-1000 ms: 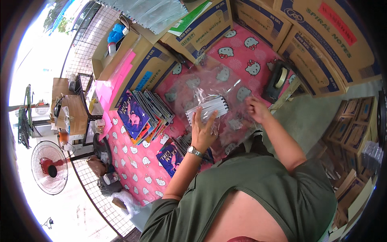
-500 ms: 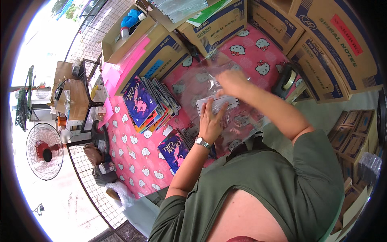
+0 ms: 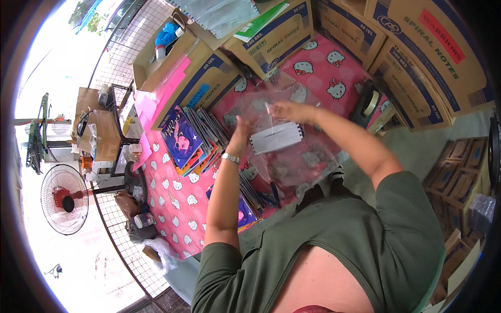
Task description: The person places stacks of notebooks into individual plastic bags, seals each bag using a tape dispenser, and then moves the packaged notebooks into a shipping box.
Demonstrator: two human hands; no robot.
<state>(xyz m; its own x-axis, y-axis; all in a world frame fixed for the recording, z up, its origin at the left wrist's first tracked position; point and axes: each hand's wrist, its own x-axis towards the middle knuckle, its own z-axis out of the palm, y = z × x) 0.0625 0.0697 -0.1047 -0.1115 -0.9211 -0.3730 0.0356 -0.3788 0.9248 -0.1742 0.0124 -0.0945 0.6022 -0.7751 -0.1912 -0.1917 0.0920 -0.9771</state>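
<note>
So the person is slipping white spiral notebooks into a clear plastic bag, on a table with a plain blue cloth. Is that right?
Not quite. The head view shows the cloth is pink with a white cat pattern, not plain blue. The rest holds: the left hand and the right hand hold a clear plastic bag with white spiral notebooks inside it.

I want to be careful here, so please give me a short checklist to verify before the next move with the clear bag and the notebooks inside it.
1. Left hand grips the clear plastic bag: ok.
2. Right hand holds the bag's top edge: ok.
3. Stack of white spiral notebooks sits inside the bag: ok.
4. Bag mouth fully open or sealed: cannot tell.
5. Tape dispenser stands on the pink cloth by the right arm: ok.
6. Colourful notebook pile lies apart from the bag: ok.
</note>
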